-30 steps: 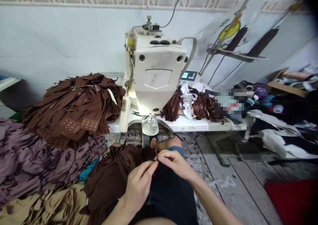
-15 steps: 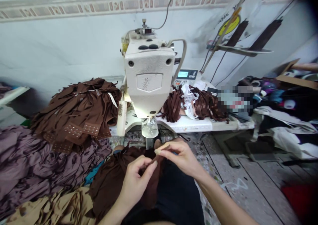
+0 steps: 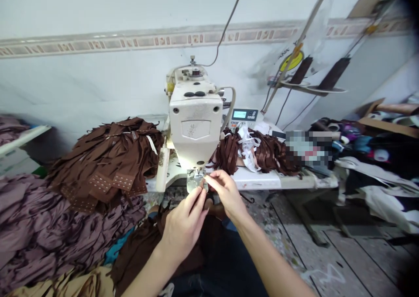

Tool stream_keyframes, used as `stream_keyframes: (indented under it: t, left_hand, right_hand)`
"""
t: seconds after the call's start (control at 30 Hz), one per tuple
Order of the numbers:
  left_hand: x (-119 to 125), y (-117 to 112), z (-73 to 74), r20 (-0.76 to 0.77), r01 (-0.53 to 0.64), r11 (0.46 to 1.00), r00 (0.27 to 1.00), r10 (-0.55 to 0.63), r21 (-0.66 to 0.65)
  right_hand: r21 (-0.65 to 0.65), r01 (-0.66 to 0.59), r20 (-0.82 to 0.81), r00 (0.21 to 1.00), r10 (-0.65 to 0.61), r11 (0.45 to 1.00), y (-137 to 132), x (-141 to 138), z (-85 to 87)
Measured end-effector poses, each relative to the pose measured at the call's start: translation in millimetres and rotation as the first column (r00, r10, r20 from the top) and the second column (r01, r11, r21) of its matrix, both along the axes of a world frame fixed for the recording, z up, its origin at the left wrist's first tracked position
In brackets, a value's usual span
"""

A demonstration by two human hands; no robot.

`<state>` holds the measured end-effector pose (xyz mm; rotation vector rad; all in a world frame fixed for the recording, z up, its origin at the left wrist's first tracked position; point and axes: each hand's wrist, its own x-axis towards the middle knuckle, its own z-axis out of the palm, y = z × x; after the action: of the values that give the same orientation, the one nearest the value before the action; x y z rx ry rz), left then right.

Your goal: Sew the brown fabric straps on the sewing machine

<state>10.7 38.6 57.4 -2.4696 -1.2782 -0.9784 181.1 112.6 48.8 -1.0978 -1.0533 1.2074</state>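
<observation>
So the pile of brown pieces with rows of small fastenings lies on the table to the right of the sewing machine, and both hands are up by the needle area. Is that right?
Not quite. The head view shows the pile of brown pieces to the left of the sewing machine, not the right. The left hand and right hand are indeed up by the needle area.
</observation>
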Motion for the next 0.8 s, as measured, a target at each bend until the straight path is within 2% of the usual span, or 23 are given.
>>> stream_keyframes:
  t: [0.1, 0.23, 0.33, 0.43, 0.53, 0.63, 0.8]
  left_hand:
    - [12, 0, -2.8, 0.017, -0.103, 0.994, 0.995, 0.103, 0.024]
    - [22, 3, -7.2, 0.037, -0.168, 0.985, 0.985, 0.166, 0.028]
    - [20, 3, -12.0, 0.066, -0.148, 0.989, 0.987, 0.147, 0.004]
    - [10, 1, -16.9, 0.098, -0.060, 0.998, 0.993, 0.060, -0.004]
    - [-1, 4, -22.1, 0.126, -0.028, 0.999, 0.992, 0.023, 0.038]
    - [-5, 10, -26.5, 0.104, -0.044, 0.991, 0.994, 0.031, 0.127]
    - [8, 8, -25.9, 0.103, -0.104, 0.979, 0.991, 0.087, 0.177]
  right_hand:
    - [-0.024, 0.008, -0.021, 1.000, -0.009, 1.000, -7, -3, -10.0]
    - [-0.082, -0.091, -0.041, 0.995, 0.088, 0.992, -29, -4, -37.2]
    - [-0.121, -0.171, -0.019, 0.985, 0.170, 0.978, -49, 0, -64.4]
    - [-0.156, -0.258, 0.089, 0.958, 0.273, 0.954, -65, 9, -88.5]
    - [-0.203, -0.246, 0.158, 0.947, 0.280, 0.948, -70, 26, -104.3]
    - [-0.234, -0.206, 0.164, 0.955, 0.248, 0.950, -67, 46, -108.8]
    - [-0.166, -0.181, 0.200, 0.957, 0.212, 0.969, -71, 58, -96.3]
